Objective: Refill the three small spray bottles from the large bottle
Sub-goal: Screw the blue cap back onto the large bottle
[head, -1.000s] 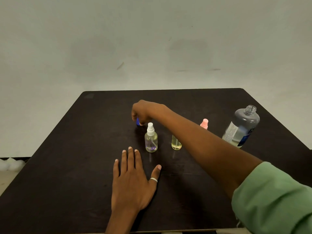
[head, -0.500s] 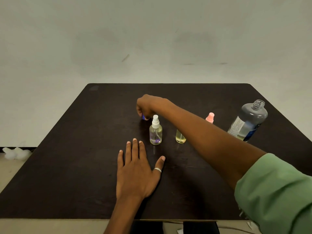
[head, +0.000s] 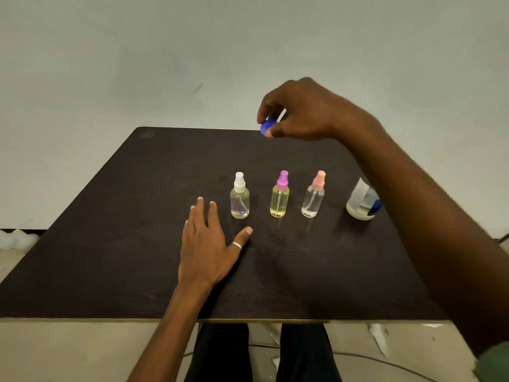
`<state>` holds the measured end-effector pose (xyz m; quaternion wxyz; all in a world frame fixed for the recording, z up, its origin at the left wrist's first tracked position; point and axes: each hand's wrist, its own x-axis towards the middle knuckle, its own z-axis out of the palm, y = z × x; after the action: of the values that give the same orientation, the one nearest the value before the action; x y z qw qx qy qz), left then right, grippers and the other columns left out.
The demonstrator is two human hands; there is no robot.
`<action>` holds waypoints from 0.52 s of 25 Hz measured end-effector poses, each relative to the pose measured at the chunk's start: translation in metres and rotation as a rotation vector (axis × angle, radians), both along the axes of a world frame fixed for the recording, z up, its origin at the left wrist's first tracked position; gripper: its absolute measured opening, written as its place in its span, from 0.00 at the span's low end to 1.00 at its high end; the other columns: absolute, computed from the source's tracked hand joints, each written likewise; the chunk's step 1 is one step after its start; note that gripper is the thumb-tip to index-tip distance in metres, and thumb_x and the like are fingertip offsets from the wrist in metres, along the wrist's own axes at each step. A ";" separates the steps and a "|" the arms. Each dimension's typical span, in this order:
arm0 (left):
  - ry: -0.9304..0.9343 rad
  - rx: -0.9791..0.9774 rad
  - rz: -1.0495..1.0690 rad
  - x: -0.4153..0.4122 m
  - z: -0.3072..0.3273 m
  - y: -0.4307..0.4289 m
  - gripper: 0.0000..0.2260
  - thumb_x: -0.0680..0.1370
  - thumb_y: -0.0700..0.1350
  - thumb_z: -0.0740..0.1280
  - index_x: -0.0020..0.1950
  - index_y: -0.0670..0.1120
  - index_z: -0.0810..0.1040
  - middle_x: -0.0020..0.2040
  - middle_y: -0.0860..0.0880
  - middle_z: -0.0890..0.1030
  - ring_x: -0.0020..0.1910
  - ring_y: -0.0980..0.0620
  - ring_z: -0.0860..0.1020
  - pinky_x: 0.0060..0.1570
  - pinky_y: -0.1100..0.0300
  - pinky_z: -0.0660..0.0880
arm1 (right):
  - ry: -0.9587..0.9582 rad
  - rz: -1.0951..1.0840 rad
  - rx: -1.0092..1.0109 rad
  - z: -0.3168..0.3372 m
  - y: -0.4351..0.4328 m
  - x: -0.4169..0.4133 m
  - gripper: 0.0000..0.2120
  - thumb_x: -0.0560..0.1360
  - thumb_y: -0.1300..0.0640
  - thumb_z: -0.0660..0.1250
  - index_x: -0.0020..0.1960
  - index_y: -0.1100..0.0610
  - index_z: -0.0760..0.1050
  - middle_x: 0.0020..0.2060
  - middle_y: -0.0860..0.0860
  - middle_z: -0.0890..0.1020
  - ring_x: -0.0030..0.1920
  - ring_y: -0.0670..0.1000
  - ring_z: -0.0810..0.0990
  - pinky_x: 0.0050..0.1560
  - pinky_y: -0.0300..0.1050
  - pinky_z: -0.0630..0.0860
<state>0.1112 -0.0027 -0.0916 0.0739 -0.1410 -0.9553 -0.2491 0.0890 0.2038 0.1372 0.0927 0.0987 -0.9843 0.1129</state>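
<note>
Head view, the only one I have. The big change: the right hand (head: 305, 111) is up off the table (head: 110, 244). A second ago it was low, just behind the white-topped spray bottle (head: 240, 198). Now it hangs in the upper middle of the frame, over the table's far edge, thumb and curled fingertips pinching the blue cap (head: 266, 127). The cap is clear of everything, in the air.

With the arm raised, the row opens up. White-topped bottle at centre, purple-topped spray bottle (head: 280, 197) just right of it, pink-topped spray bottle (head: 314, 197) right again. All three stand upright, apart from one another, sprayers on. The large bottle (head: 359, 202) stands at centre right, near the pink-topped one.

The left hand (head: 209, 244) has barely shifted: flat on the table, lower centre, fingers straight and spread, holding nothing, a ring (head: 237, 245) on the thumb. Its fingertips sit just left of the white-topped bottle, not touching.

My read: that cap belongs to the large bottle and is on its way back there, so pouring may be finished. Yet the pink-topped bottle shows only a little clear liquid at its base, while the other two look well filled with yellowish liquid. I'd not call the refill complete.

What I can't see: the right forearm now crosses the large bottle's neck and shoulder, so its open mouth, plain a moment ago, is hidden. Its lower half is blurred and the level hard to judge. The green sleeve (head: 493, 362) is cut off at the lower right corner.
</note>
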 end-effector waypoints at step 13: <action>0.093 0.490 -0.532 0.055 0.090 0.201 0.33 0.76 0.54 0.72 0.76 0.44 0.63 0.75 0.47 0.66 0.73 0.50 0.67 0.74 0.66 0.59 | -0.107 -0.348 0.068 0.002 0.139 0.106 0.11 0.70 0.58 0.75 0.51 0.50 0.81 0.48 0.47 0.84 0.50 0.50 0.80 0.53 0.47 0.74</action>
<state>0.1665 0.1987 -0.0018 0.0812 -0.3740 -0.7927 -0.4744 0.1949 0.3426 0.1395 0.0548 -0.0760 -0.9933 0.0672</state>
